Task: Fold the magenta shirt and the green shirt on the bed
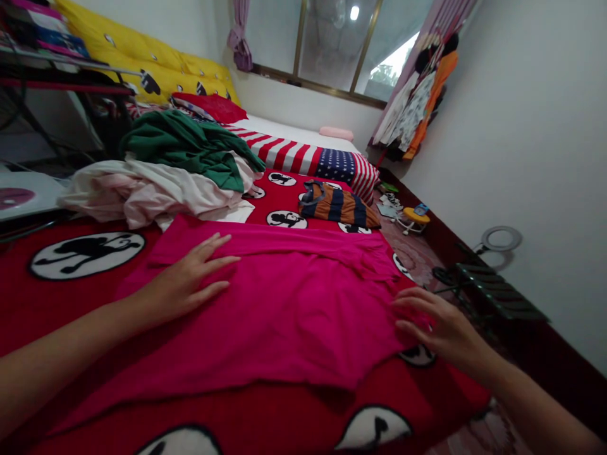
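A bright pink long-sleeved top [284, 309] is spread over a red blanket, with a sleeve-like strip folded along its far side and wrinkles toward the right. My left hand [190, 275] rests flat on its left part, fingers apart. At the garment's right edge is my right hand [436, 319]; its fingers are curved and touch the cloth, with a gap between thumb and forefinger. Beyond the top lies a folded brown and navy striped garment [339, 205]. A heap of white cloth [156, 189] and a green garment [190, 145] sits at the far left.
The red blanket [284, 420] has white ovals with black figures. Behind it is a bed with a stars-and-stripes cover [294, 155]. A cluttered side table [66, 69] stands left. On the right are a yellow stool [415, 216], a dark stand [502, 294] and a ring light [502, 237].
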### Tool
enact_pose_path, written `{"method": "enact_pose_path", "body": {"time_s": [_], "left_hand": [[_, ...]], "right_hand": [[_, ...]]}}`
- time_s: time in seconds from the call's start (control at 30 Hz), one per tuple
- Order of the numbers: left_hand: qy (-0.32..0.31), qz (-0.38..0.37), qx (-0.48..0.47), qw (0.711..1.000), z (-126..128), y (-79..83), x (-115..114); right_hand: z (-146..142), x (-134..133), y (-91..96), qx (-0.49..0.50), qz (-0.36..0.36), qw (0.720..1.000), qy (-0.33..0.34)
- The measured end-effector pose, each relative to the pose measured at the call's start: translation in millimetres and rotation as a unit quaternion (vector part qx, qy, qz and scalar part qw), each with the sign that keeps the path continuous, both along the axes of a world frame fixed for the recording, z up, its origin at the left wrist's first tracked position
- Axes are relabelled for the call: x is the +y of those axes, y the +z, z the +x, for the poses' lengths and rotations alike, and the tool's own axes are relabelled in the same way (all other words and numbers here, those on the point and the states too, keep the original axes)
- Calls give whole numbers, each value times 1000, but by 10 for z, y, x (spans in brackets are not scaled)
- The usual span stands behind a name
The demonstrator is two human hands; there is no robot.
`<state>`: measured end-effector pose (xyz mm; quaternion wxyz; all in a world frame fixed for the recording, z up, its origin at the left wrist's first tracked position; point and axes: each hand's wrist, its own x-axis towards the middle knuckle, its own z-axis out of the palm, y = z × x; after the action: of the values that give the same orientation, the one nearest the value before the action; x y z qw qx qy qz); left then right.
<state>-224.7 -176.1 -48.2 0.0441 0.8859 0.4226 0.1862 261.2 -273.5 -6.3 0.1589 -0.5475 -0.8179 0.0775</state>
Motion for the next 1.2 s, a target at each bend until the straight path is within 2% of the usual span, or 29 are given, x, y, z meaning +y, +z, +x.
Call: {"method": "enact_pose_path", "body": {"time_s": [0.1,0.2,0.3,0.4,0.47,0.53,0.6,0.63,0.67,0.7,0.77,0.83,0.87,0.9,0.93,1.0,1.1,1.2], "left_hand": [[-106,-56,3,993,432,213,-454],[-235,-37,22,971,985,356,-785],[-347,47,45,936,1466,384,-941],[-396,95,64,911,1779,352,-955],[-388,78,67,916,1888,339,-898],[-370,-2,14,929,1931,342,-771],[-315,-134,-123,932,1926,346,-561],[-263,-205,-207,920,1910,339,-429],[-199,-270,-288,897,1885,325,-286],[-129,-324,-361,865,1853,301,-142],[-2,-405,-481,777,1768,235,111],[64,-469,-559,681,1672,165,271],[75,-493,-579,645,1629,137,311],[74,-511,-588,623,1596,115,329],[67,-521,-587,616,1574,98,331],[50,-517,-571,636,1564,78,314],[34,-487,-552,675,1604,55,298],[24,-473,-548,689,1643,24,307]], "right_hand": [[67,-240,-5,-16,-78,997,23],[84,-287,-77,-11,-84,996,5],[38,-258,-111,9,-68,998,-11],[-20,-226,-19,6,-79,997,8],[-43,-184,122,-3,-106,994,30],[-45,-88,286,3,-155,987,48],[-28,91,410,22,-222,974,45],[-18,212,435,37,-246,968,32],[-13,347,431,54,-249,967,11],[-17,488,397,74,-223,972,-20],[-65,749,264,106,-84,987,-86],[-166,914,108,132,87,980,-120],[-228,943,44,141,152,971,-119],[-288,937,-3,147,194,964,-106],[-343,898,-33,150,215,961,-88],[-419,758,-54,138,218,965,-48],[-455,524,-76,85,164,983,15],[-481,398,-172,23,125,990,56]]}}
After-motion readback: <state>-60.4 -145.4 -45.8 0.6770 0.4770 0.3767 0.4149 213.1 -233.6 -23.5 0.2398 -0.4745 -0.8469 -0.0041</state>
